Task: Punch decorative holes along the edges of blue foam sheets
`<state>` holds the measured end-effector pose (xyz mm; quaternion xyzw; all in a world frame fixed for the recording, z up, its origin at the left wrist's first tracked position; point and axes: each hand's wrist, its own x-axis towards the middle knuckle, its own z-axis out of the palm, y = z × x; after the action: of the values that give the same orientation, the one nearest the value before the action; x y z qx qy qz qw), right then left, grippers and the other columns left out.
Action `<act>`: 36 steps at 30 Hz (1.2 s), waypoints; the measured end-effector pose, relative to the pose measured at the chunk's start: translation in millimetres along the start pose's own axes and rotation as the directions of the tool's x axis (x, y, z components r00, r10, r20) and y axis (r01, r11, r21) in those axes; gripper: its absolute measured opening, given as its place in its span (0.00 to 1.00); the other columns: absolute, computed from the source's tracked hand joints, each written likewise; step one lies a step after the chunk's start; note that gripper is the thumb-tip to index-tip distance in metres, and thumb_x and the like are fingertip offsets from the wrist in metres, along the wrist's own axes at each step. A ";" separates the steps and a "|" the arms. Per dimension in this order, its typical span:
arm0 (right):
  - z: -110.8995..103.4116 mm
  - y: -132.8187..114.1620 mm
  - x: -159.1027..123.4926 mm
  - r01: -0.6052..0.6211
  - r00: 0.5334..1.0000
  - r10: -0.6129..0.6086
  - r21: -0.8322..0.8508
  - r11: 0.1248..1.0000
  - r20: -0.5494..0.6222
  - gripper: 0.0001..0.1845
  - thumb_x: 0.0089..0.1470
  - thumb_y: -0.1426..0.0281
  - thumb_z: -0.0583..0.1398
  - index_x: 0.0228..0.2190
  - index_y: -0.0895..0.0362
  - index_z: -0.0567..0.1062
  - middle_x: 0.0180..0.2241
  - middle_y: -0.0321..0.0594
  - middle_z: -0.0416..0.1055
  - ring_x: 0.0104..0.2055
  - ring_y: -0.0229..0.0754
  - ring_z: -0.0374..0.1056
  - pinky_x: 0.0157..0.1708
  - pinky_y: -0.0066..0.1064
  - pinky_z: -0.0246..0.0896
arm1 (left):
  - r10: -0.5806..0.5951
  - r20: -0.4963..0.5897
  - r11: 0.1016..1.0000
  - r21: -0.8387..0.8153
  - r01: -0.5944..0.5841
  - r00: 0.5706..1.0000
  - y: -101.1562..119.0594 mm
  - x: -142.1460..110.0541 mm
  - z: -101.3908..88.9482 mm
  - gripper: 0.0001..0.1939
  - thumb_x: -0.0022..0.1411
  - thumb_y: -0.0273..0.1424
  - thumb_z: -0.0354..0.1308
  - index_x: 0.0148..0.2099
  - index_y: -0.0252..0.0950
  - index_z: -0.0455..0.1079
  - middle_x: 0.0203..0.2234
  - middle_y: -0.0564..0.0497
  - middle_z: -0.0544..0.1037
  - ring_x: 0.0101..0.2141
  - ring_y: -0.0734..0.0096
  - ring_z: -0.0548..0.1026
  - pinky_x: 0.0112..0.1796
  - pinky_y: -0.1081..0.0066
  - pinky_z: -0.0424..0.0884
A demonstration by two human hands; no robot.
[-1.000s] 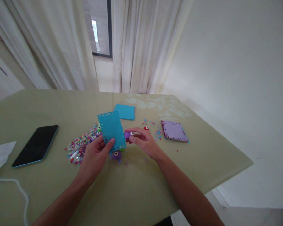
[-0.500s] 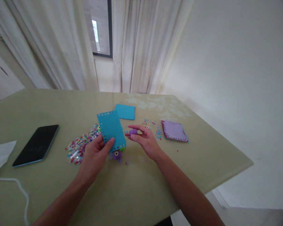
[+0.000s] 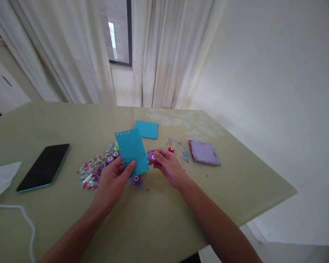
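A blue paper card with small holes punched along its edges is pinched in my left hand, thumb on its face. My right hand grips a small purple craft punch right beside the card's right edge. Whether the punch bites onto the paper I cannot tell. Below the card another purple punch lies on the table, with a bit of green showing behind it. More purple punches and a green one sit behind my left hand. Beyond my right hand is a red punch.
Colourful paper confetti is heaped left of my left hand. Blue cards lie at the back, and a stack of punched purple cards at the right. A black tablet, white paper and white cable are at the left.
My right hand has turned the purple punch and closed its fingers more firmly round it, bringing it to the card's right edge. The card stays in my left hand, nearly unmoved.
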<state>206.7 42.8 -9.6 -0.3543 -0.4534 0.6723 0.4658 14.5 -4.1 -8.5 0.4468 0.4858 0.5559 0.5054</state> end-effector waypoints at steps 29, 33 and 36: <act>0.1 -1.6 -4.5 -0.033 0.997 0.044 -0.171 0.985 0.059 0.20 0.48 0.56 0.75 0.40 0.53 0.84 0.31 0.35 0.78 0.30 0.37 0.67 0.33 0.31 0.59 | 0.018 0.026 0.999 0.047 -0.019 1.000 -4.8 -0.9 -2.4 0.28 0.59 0.50 0.70 0.53 0.35 0.77 0.47 0.43 0.86 0.44 0.54 0.85 0.51 0.56 0.79; 1.3 -0.9 -5.3 -0.054 0.992 0.072 -0.164 0.985 0.107 0.22 0.43 0.58 0.78 0.39 0.54 0.83 0.34 0.36 0.80 0.34 0.39 0.71 0.40 0.33 0.64 | 0.012 -0.005 0.999 0.048 -0.012 1.000 -4.6 -1.8 -1.2 0.28 0.59 0.51 0.70 0.52 0.36 0.77 0.45 0.44 0.87 0.42 0.54 0.85 0.49 0.56 0.80; 4.2 1.3 -4.7 -0.063 0.991 0.077 -0.128 0.990 0.111 0.24 0.38 0.61 0.80 0.38 0.53 0.83 0.36 0.35 0.80 0.37 0.40 0.73 0.45 0.35 0.66 | 0.019 -0.008 0.998 0.068 -0.019 1.000 -5.8 -2.4 -0.4 0.27 0.60 0.50 0.70 0.52 0.36 0.78 0.45 0.44 0.87 0.41 0.55 0.85 0.48 0.57 0.80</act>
<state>204.0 37.0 -9.1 -0.3589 -0.5078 0.6780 0.3920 15.1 -6.5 -14.3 0.4657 0.5023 0.5459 0.4825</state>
